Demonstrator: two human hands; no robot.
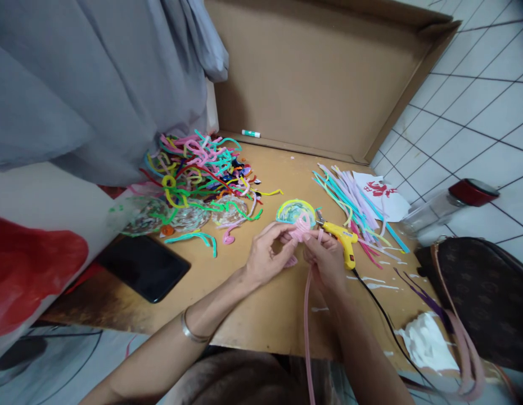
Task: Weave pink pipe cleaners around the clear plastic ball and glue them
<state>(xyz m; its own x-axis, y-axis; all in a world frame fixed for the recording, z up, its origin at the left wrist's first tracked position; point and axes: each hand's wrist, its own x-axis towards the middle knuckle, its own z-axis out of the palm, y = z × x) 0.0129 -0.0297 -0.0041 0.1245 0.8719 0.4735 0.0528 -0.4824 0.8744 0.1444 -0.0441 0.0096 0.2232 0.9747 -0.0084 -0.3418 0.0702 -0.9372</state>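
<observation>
Fingertips of my left hand [265, 252] pinch a small looped shape bent from pink pipe cleaner [302, 224]. My right hand [329, 260] is closed on the same shape from the other side, fingers partly hidden. A long pink strand [307, 326] hangs from beneath the right hand past the table's front edge. Just behind the hands lies a round piece with a yellow and turquoise rim [292, 209], partly covered by the pink shape. Beside the right hand rests a yellow hot glue gun [345, 239], its black cord trailing toward the front right.
A tangled heap of coloured pipe cleaners [202, 163] lies left, near a black phone [147, 269]. Straight pipe cleaners [356, 197] lie right, near a clear bottle [434, 211], brown bag [476, 292] and white tissue [430, 343]. A cardboard panel [320, 79] stands behind.
</observation>
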